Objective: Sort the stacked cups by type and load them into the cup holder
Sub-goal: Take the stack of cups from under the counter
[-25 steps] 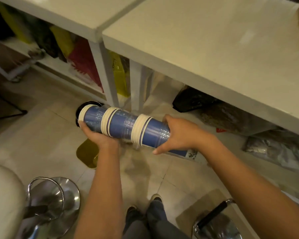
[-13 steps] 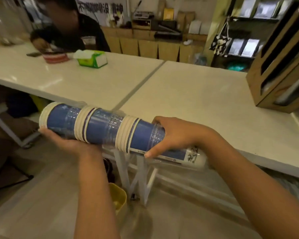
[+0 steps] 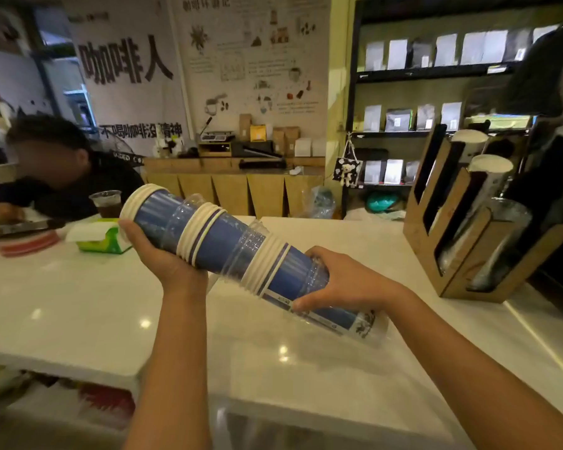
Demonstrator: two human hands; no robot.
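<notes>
Cup stack (image 3: 241,251) now higher above the table (image 3: 306,368), both hands' fingers (image 3: 309,302) still clamped on it.

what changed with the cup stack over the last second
The cup stack rose from near the floor, under the table edge, to above the white table, now tilted rim-end up. The view lifted with it. Unchanged: left hand and right hand grip the same ends.

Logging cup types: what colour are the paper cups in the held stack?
Blue with cream-white rims, nested with clear plastic cups in the cup stack; only the head view shows it.
</notes>
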